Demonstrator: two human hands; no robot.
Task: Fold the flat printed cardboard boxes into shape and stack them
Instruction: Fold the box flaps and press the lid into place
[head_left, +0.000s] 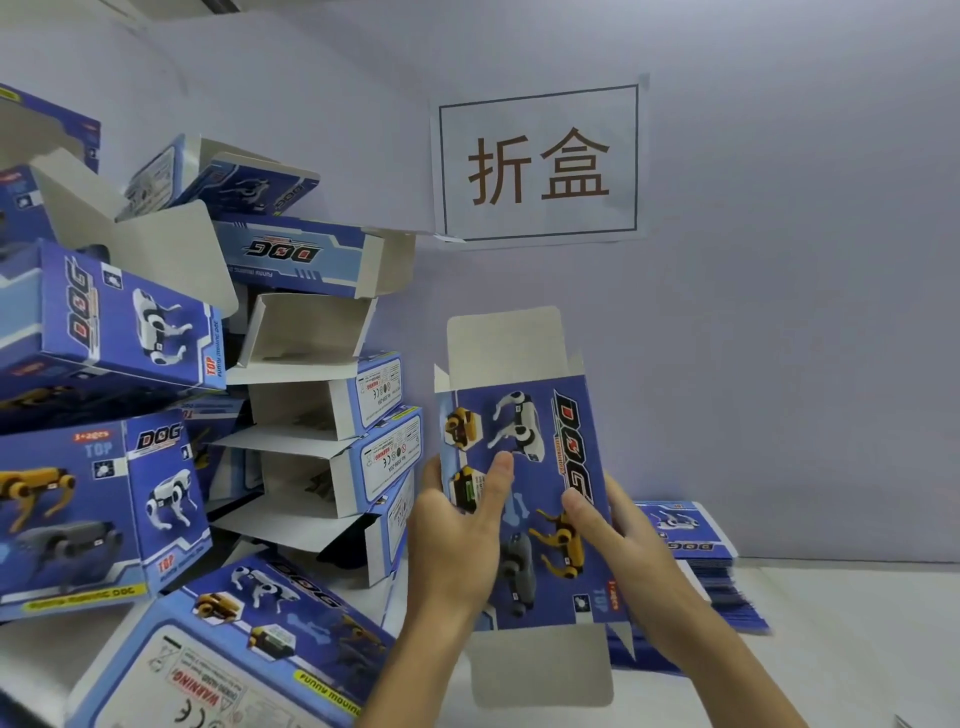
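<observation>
Both hands grip one flat blue box upright above the desk: left hand with thumb on the printed face, right hand pinching the right edge. Long axis vertical, grey flaps at top and bottom; "DOG" reads sideways, "TOP" near the lower end. Folded boxes piled left; flat stack far right; wall sign reads "折盒"
</observation>
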